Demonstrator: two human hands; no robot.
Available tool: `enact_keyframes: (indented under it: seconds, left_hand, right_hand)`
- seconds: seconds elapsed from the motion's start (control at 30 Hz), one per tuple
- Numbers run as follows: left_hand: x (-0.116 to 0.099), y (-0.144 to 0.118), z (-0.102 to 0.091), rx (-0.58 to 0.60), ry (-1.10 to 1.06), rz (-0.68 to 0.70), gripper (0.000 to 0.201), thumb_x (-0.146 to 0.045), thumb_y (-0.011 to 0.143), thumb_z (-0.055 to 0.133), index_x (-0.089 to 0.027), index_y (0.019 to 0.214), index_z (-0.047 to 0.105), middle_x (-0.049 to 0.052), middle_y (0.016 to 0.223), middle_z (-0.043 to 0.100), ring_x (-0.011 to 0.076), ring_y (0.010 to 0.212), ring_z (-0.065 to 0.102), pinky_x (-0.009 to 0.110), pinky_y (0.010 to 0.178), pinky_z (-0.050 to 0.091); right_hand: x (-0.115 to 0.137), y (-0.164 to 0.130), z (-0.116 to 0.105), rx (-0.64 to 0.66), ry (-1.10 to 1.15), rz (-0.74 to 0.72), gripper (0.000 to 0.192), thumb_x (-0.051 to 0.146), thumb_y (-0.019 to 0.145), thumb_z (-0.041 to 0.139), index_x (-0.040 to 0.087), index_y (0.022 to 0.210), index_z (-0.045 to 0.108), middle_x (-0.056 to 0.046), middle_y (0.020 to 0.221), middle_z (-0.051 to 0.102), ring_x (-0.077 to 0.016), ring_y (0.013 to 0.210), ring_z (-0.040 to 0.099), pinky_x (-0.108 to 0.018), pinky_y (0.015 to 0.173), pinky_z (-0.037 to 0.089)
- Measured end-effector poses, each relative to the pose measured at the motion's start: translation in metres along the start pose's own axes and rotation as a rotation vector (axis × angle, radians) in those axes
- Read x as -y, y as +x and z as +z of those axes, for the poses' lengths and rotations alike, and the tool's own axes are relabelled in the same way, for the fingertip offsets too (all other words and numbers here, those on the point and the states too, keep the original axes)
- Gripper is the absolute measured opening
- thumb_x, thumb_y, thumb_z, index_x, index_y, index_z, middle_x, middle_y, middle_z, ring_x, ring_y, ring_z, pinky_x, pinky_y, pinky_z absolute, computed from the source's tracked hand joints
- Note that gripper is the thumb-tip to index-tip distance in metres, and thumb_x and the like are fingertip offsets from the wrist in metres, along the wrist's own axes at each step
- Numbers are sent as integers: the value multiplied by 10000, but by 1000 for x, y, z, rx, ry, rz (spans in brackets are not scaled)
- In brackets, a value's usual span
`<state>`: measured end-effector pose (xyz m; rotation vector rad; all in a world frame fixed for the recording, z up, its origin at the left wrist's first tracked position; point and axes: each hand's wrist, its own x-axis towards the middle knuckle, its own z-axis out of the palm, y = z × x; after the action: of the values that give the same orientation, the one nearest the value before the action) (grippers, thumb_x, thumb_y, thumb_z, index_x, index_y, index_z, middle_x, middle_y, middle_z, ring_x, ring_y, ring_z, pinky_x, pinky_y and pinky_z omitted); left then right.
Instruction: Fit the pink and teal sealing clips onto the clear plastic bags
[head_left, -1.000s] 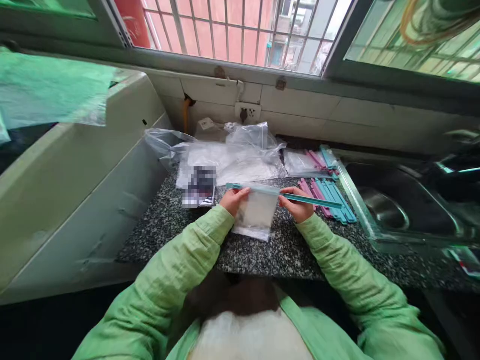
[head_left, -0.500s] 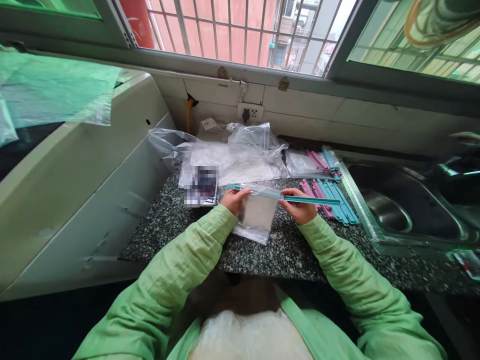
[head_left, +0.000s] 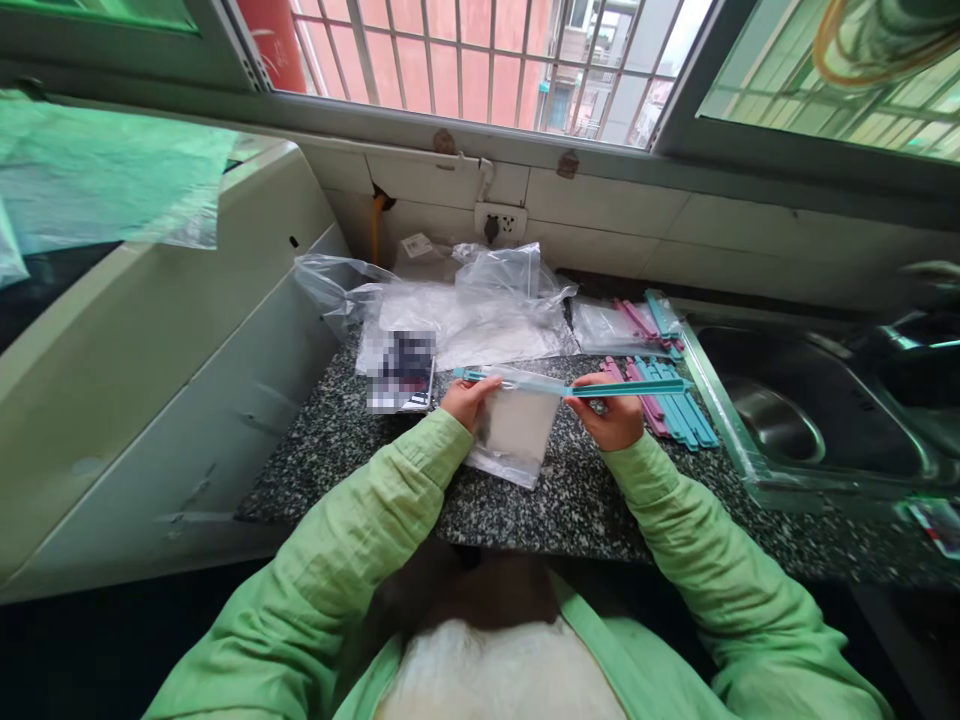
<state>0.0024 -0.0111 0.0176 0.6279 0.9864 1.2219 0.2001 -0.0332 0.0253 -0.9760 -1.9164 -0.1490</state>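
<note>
Right hand [head_left: 613, 418] holding teal clip [head_left: 637, 388], bag [head_left: 519, 425] at hand's left

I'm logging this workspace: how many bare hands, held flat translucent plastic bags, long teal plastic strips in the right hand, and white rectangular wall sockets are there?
Bare hands (left hand, right hand): 2
Held bag: 1
Teal strip: 1
Wall socket: 1
Total: 5
</note>
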Motion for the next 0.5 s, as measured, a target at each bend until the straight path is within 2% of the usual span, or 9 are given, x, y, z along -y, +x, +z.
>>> enact_keyframes:
  seconds: [0.17,0.27,0.5]
  left_hand:
    - [6,5,-4,13,7,40,315,-315,354,763,-142,421,509,-53,378,463,49,391,384,198,431,327]
    - [10,8,-6,17,16,40,302,-323,376,753,-138,442,524,-46,395,479,53,397,391,199,427,314]
    - [6,4,-4,17,6,8,309,-325,374,753,-146,428,507,-46,383,462,56,390,378,206,426,309]
  right_hand:
    - [-1,-2,0,-24,-67,-72,111,239,745,578,176,837,578,-57,748,638,-154,649,603,-292,612,521]
    - [-1,-4,1,-9,-127,-47,172,277,756,568,177,892,603,-65,802,657,-157,671,616,-297,645,529]
    - [3,-5,0,-6,-136,-12,231,287,766,560,193,971,611,-52,759,654,-148,626,609,-287,628,539]
